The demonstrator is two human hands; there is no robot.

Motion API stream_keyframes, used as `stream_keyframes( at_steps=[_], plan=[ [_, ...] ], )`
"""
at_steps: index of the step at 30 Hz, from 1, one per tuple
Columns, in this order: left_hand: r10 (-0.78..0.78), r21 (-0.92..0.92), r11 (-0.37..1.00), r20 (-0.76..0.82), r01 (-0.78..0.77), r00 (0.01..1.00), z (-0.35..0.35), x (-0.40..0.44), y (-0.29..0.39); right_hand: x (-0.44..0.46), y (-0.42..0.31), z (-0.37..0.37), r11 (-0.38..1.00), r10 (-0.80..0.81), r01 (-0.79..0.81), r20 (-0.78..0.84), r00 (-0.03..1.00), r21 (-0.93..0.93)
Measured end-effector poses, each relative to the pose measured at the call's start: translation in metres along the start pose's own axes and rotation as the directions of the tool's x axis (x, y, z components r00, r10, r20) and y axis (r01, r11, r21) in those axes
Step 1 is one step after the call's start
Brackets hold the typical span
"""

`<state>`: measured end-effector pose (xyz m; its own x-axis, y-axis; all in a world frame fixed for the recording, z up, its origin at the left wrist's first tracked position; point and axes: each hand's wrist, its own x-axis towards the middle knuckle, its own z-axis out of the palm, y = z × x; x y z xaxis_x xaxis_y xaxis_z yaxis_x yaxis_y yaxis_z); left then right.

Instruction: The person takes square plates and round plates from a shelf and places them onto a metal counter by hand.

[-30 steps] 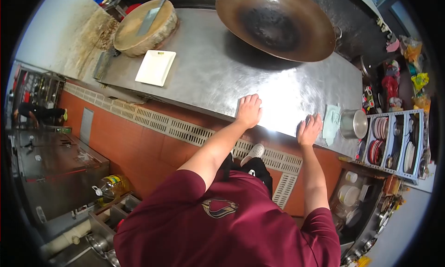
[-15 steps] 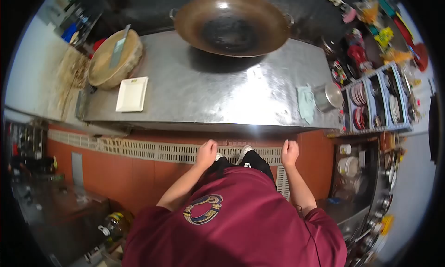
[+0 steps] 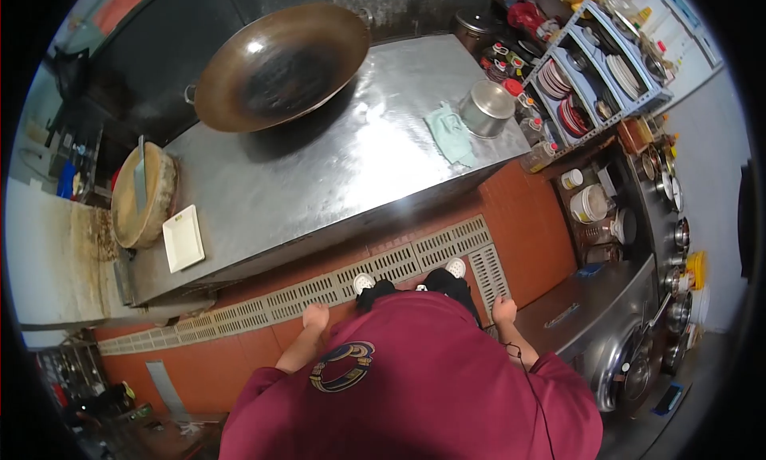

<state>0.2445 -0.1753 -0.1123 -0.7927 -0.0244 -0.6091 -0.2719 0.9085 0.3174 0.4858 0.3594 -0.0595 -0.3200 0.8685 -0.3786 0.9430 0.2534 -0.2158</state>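
Observation:
My left hand (image 3: 316, 316) hangs beside my body over the floor drain, its fingers curled into a loose fist with nothing showing in it. On the other side my right hand (image 3: 504, 309) is likewise closed and touches no object. On the steel counter (image 3: 319, 189) ahead of me sits a large wok (image 3: 283, 69). A round chopping block (image 3: 132, 209) with a cleaver (image 3: 140, 177) on top stands at its left end, beside a white square plate (image 3: 184, 239). Towards the right end, a green cloth (image 3: 450, 135) lies against a metal pot (image 3: 487, 109).
A blue rack (image 3: 594, 85) of stacked plates stands at the right, with bottles (image 3: 533, 129) next to it. Below are white buckets (image 3: 589, 203) on a shelf. To my right is a steel worktop (image 3: 574, 312). A slotted drain grate (image 3: 299, 296) crosses the red floor.
My view has turned right, so the counter appears slanted and the wok sits further left. More of the right worktop shows. Both hands hang lower in view and remain closed.

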Motion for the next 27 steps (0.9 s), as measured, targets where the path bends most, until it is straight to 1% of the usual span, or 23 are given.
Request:
stream_keyframes(
  at_steps=[2,3,6,7,8,9,10,11,14,15,18,21,24,25,26,27],
  plan=[
    [0.035,0.018,0.999,-0.004,-0.035,0.999,-0.007,0.011,0.029,0.008,0.013,0.007,0.996,0.019,-0.016,-0.037,0.999,0.090],
    [0.042,-0.005,0.999,0.041,-0.042,0.998,-0.016,0.008,0.051,0.020,0.023,0.018,0.997,0.047,-0.044,-0.046,0.998,0.068],
    [0.133,-0.001,0.991,-0.030,-0.133,0.991,-0.002,0.017,0.107,0.043,0.034,0.017,0.955,-0.025,0.029,-0.019,1.000,0.295],
    [0.270,0.039,0.963,-0.129,-0.268,0.954,0.009,0.019,0.127,0.057,0.041,0.023,0.962,-0.083,0.099,-0.074,0.994,0.256],
    [0.277,0.028,0.961,-0.093,-0.275,0.956,0.019,0.022,0.147,0.068,0.055,0.025,0.941,-0.066,0.083,-0.062,0.996,0.328],
    [0.283,0.018,0.959,-0.056,-0.283,0.957,0.024,0.021,0.179,0.075,0.054,0.020,0.915,-0.049,0.065,-0.051,0.997,0.399],
    [0.290,0.008,0.957,-0.020,-0.290,0.957,0.031,0.018,0.208,0.089,0.069,0.024,0.883,-0.034,0.049,-0.041,0.999,0.467],
    [0.359,-0.001,0.933,-0.047,-0.359,0.932,0.044,0.019,0.233,0.106,0.080,0.031,0.843,-0.015,0.034,-0.041,0.999,0.537],
    [0.405,-0.108,0.909,-0.001,-0.402,0.914,0.067,-0.002,0.322,0.116,0.083,-0.013,0.688,0.087,-0.070,0.014,0.996,0.722],
    [0.427,-0.131,0.897,0.011,-0.422,0.904,0.078,-0.006,0.347,0.125,0.089,-0.015,0.657,0.098,-0.054,-0.015,0.995,0.752],
    [0.518,-0.074,0.855,0.086,-0.513,0.851,0.104,-0.023,0.418,0.148,0.116,-0.027,0.562,0.163,-0.090,-0.003,0.987,0.822],
    [0.580,-0.084,0.815,0.139,-0.574,0.803,0.131,-0.030,0.476,0.168,0.145,-0.031,0.527,0.164,-0.088,0.000,0.986,0.845],
    [0.578,-0.134,0.816,0.198,-0.562,0.792,0.148,-0.049,0.529,0.184,0.169,-0.029,0.572,0.160,-0.060,-0.039,0.986,0.818],
    [0.591,-0.156,0.807,0.205,-0.570,0.780,0.152,-0.056,0.542,0.186,0.175,-0.037,0.573,0.195,-0.144,0.037,0.980,0.807],
    [0.609,-0.179,0.793,0.209,-0.582,0.765,0.159,-0.059,0.552,0.189,0.177,-0.042,0.624,0.197,-0.093,-0.041,0.980,0.776],
    [0.625,-0.200,0.780,0.211,-0.593,0.751,0.166,-0.060,0.560,0.198,0.186,-0.032,0.674,0.191,-0.043,-0.118,0.974,0.738]
  ],
)
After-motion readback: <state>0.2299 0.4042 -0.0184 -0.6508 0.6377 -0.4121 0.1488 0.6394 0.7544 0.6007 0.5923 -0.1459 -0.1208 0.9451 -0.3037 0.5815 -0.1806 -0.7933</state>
